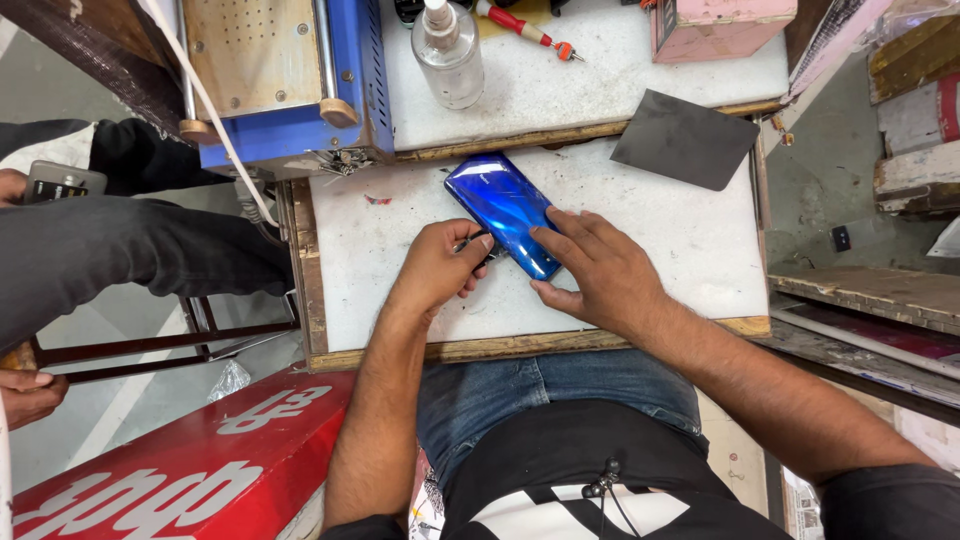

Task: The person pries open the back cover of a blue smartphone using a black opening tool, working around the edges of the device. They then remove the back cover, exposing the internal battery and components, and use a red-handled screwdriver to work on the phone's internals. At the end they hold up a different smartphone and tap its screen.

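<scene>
The blue phone (503, 213) lies back-up on the white work board (690, 250), long axis running far-left to near-right. Your right hand (590, 270) presses its near end flat; your left hand (440, 265) pinches a thin dark tool (478, 240) against its left edge.

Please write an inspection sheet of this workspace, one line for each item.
Surface: white worktop with wooden edge.
Job's things: blue phone lying flat, back up.
Clutter: clear bottle, red screwdriver, grey sheet, pink box, blue machine.
Grippers: left hand pinches a thin dark tool at the phone's edge; right hand presses on the phone.
Cables: white cable over the machine.
Surroundings: another person's hand at left; red box.
</scene>
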